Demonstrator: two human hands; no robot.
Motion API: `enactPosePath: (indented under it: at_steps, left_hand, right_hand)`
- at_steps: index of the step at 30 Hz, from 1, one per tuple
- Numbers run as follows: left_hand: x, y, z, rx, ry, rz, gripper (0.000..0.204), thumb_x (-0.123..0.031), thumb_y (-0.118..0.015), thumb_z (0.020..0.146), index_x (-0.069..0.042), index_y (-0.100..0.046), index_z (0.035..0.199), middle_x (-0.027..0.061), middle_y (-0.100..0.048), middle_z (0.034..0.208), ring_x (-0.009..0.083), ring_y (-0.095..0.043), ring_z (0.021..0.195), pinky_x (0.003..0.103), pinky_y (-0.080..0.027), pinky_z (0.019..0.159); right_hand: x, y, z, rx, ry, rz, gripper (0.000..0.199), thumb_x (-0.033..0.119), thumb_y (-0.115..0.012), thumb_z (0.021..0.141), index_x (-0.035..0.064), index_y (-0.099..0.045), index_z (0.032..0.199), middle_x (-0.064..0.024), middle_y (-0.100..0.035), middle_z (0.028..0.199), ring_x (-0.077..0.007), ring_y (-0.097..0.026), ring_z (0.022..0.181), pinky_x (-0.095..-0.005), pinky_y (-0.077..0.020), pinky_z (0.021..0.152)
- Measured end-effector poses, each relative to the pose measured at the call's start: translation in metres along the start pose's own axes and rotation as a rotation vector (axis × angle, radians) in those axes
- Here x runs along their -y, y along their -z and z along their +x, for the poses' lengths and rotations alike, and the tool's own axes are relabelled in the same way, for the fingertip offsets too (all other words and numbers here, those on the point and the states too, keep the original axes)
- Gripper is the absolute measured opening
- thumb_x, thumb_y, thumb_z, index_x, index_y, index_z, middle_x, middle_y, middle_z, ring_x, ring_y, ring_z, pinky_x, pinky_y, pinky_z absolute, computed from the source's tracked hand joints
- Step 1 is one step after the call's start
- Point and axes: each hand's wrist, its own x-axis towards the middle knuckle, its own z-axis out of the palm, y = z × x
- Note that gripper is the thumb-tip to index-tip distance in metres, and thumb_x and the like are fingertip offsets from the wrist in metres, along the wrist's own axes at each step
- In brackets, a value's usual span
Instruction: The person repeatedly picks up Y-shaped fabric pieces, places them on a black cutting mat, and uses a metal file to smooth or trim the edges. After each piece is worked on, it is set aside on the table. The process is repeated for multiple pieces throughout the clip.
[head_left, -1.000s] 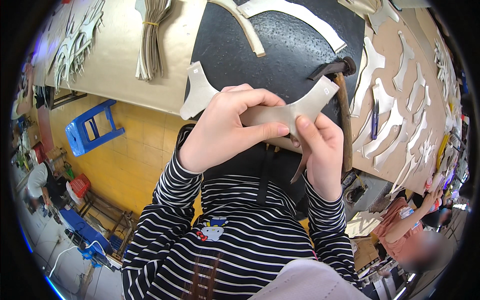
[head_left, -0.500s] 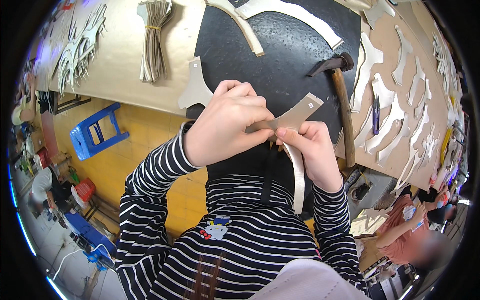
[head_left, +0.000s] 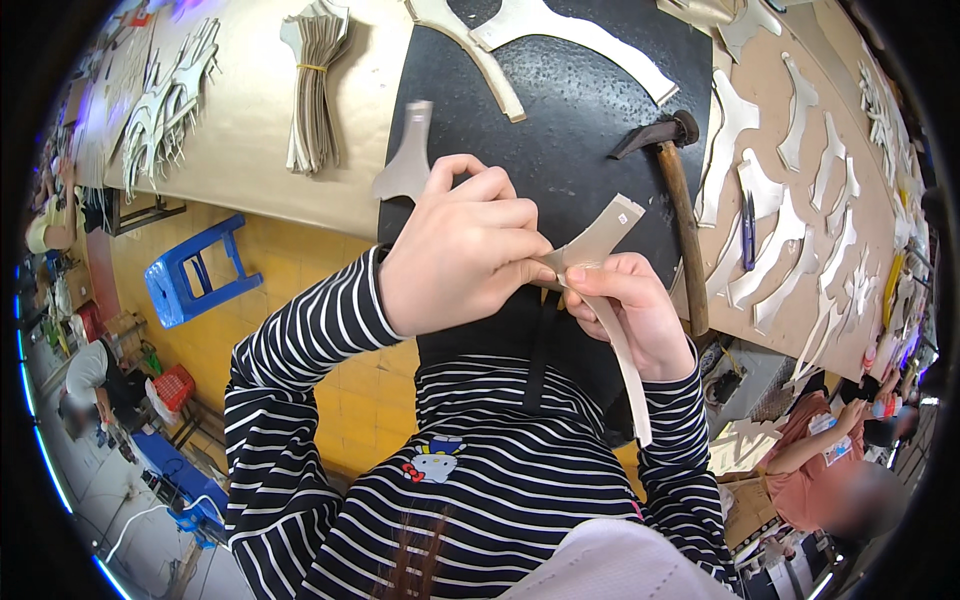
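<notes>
Both my hands pinch a pale grey leather-like piece (head_left: 598, 232) in front of my body, at the near edge of the black board. Its wide tab points up and right, and a narrow strip (head_left: 628, 385) hangs down past my right hand. My left hand (head_left: 470, 240) is closed on the piece's left side, fingers bent. My right hand (head_left: 635, 305) grips it with the thumb on top. Beyond my left knuckles a flared grey end (head_left: 408, 155) shows, blurred; whether it joins the held piece is hidden behind the hand.
A hammer (head_left: 675, 190) with a wooden handle lies on the black board (head_left: 560, 130), beside curved pale pieces (head_left: 585, 40). A banded bundle (head_left: 315, 95) sits to the left. Several cut pieces and a dark blue tool (head_left: 748, 230) lie right. A blue stool (head_left: 200, 270) stands on the floor.
The hanging strip has swung right and its lower end sits lower. The flared end beyond my left hand has shifted right and slightly up. Both hands keep their pinch.
</notes>
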Motion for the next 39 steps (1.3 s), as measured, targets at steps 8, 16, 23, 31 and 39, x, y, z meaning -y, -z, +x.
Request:
enactPosePath:
  at_steps: [8, 16, 23, 31, 39]
  left_hand:
    - [0.012, -0.004, 0.004, -0.146, 0.05, 0.47, 0.005, -0.012, -0.073, 0.075, -0.01, -0.071, 0.071, -0.0019, -0.059, 0.078, 0.0175, -0.057, 0.084, 0.04, -0.038, 0.092]
    - [0.049, 0.02, 0.002, 0.051, 0.062, 0.241, 0.019, -0.015, -0.065, 0.09, -0.01, -0.072, 0.107, -0.0012, -0.061, 0.076, 0.0172, -0.053, 0.088, 0.04, -0.032, 0.093]
    - [0.056, -0.026, 0.015, -0.133, 0.059, 0.39, 0.037, -0.019, -0.071, 0.086, -0.016, -0.068, 0.123, -0.0011, -0.061, 0.099, 0.0201, -0.053, 0.102, 0.044, -0.031, 0.095]
    - [0.044, -0.044, 0.003, -0.393, 0.247, 0.254, 0.026, -0.017, -0.077, 0.078, -0.018, -0.076, 0.103, -0.0035, -0.063, 0.102, 0.0179, -0.058, 0.1, 0.037, -0.04, 0.089]
    - [0.046, -0.046, 0.005, -0.367, 0.28, 0.235, 0.021, -0.015, -0.074, 0.08, -0.02, -0.078, 0.1, -0.0041, -0.062, 0.101, 0.0189, -0.057, 0.097, 0.038, -0.039, 0.089]
  right_hand:
    - [0.005, -0.001, -0.025, 0.133, -0.069, 0.103, 0.026, 0.011, -0.059, 0.096, 0.0011, -0.061, 0.073, 0.0002, -0.05, 0.058, -0.0061, -0.044, 0.047, -0.0195, -0.0309, 0.042]
    - [0.036, 0.019, -0.088, -0.335, 0.919, -0.239, 0.029, 0.021, -0.052, 0.105, -0.0024, -0.068, 0.104, -0.0095, -0.071, 0.092, -0.0175, -0.064, 0.092, -0.0298, -0.0449, 0.089]
    - [0.007, 0.004, -0.015, -0.402, 0.797, -0.551, 0.021, -0.001, -0.07, 0.092, -0.0056, -0.068, 0.113, -0.0081, -0.071, 0.102, -0.0133, -0.066, 0.092, -0.0265, -0.0518, 0.083]
    - [0.009, 0.003, 0.022, -0.394, 0.655, -0.585, 0.019, 0.001, -0.073, 0.09, -0.0048, -0.069, 0.108, -0.0052, -0.07, 0.097, -0.0086, -0.062, 0.084, -0.0226, -0.0502, 0.076]
    - [0.018, 0.009, 0.039, -0.306, 0.759, -0.7, 0.013, -0.005, -0.073, 0.082, -0.0017, -0.073, 0.095, -0.0123, -0.07, 0.1, -0.0151, -0.066, 0.087, -0.0255, -0.0523, 0.077]
